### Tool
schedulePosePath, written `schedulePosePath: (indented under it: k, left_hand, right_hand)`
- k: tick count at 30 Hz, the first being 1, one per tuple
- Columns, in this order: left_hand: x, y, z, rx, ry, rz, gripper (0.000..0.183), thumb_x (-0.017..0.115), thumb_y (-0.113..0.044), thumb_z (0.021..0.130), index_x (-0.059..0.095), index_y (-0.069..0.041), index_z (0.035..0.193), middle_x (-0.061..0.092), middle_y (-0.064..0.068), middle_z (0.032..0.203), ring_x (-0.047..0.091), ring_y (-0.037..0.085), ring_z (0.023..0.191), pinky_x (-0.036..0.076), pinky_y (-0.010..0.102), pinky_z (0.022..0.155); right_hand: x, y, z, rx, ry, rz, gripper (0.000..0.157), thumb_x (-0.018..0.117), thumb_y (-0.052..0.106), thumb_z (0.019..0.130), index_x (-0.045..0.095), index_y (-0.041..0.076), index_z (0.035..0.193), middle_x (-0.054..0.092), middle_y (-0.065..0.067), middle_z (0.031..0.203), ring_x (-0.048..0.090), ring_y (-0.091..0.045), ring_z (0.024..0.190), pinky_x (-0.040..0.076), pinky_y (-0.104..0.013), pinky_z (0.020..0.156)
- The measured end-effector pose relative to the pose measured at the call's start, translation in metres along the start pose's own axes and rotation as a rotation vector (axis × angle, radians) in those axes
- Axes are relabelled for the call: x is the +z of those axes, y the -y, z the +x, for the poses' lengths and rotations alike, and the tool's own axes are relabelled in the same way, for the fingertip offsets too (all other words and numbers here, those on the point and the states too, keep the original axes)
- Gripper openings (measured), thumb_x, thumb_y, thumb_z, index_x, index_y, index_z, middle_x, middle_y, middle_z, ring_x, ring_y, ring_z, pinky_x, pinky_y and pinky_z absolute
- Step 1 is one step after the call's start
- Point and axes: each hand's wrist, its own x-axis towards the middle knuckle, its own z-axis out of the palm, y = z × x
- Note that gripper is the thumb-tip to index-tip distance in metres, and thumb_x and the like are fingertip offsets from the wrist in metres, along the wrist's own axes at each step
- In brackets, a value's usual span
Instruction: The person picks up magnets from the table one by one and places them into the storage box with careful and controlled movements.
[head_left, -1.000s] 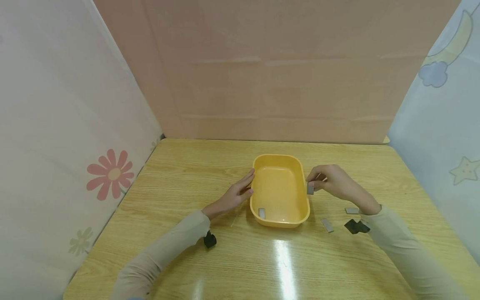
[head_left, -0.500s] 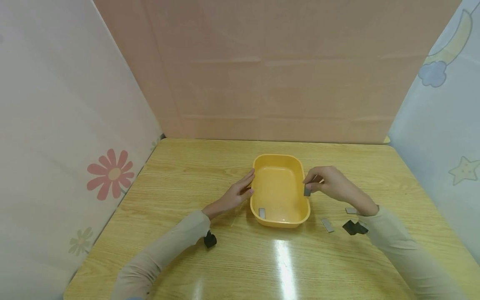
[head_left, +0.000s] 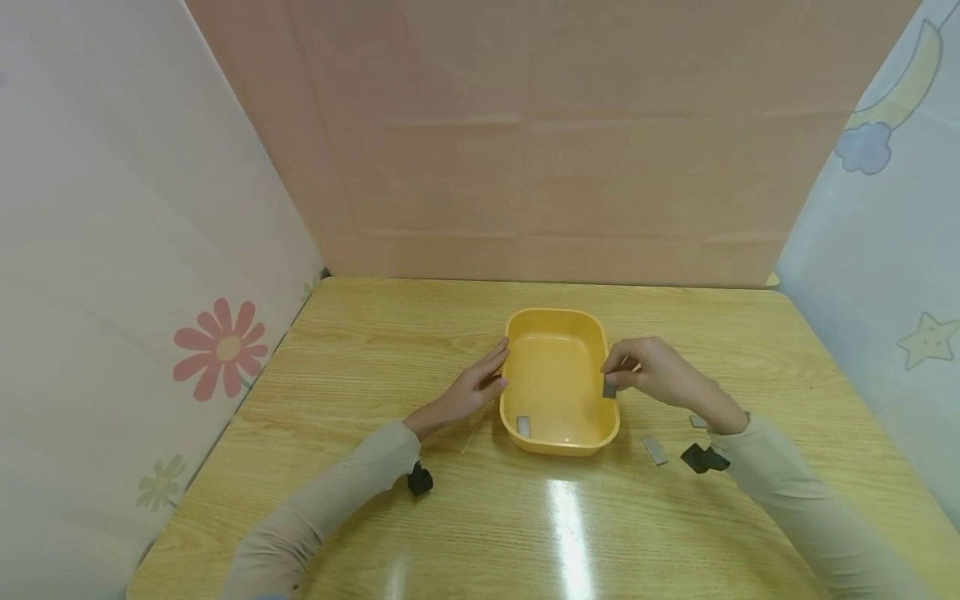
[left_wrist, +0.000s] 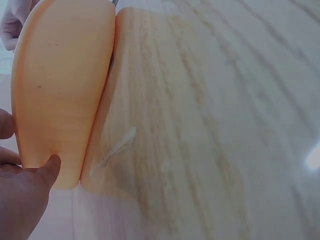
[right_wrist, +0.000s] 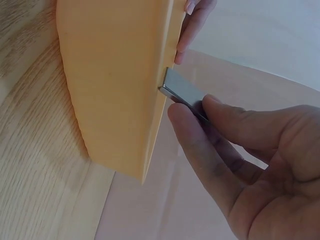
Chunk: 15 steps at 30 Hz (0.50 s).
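A yellow plastic tray [head_left: 555, 379] stands on the wooden table, with one small flat grey piece [head_left: 523, 427] lying inside near its front left corner. My left hand [head_left: 467, 393] touches the tray's left side with fairly straight fingers; in the left wrist view its thumb [left_wrist: 52, 167] rests against the outer wall. Between thumb and fingers, my right hand [head_left: 656, 377] pinches a flat rectangular grey metal piece [right_wrist: 181, 89] at the tray's right rim. In the right wrist view that piece overlaps the rim edge; whether it touches cannot be told.
Another flat grey piece [head_left: 655, 451] lies on the table right of the tray, and one more [head_left: 698, 422] shows partly beside the right wrist. Black devices sit by the left wrist [head_left: 420, 480] and right wrist [head_left: 705, 458]. Cloth walls enclose the table's back and sides.
My right hand has moved slightly left, bringing the pinched grey metal piece from outside the tray's right rim to over it. The left hand and tray have stayed put.
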Motion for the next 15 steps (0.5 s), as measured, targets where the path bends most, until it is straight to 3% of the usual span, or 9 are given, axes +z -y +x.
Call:
schedulePosePath:
  k: [15]
  left_hand:
    - [0.0005, -0.0025, -0.0003, 0.007, -0.005, 0.002, 0.056, 0.044, 0.000, 0.105, 0.016, 0.014, 0.151, 0.002, 0.019, 0.163, 0.007, 0.028, 0.150, 0.028, 0.038, 0.115]
  right_hand:
    - [0.0026, 0.0004, 0.0027, 0.009, 0.006, 0.001, 0.004, 0.069, -0.003, 0.090, 0.071, 0.000, 0.093, 0.071, -0.006, 0.088, 0.069, -0.020, 0.079, 0.059, -0.033, 0.068]
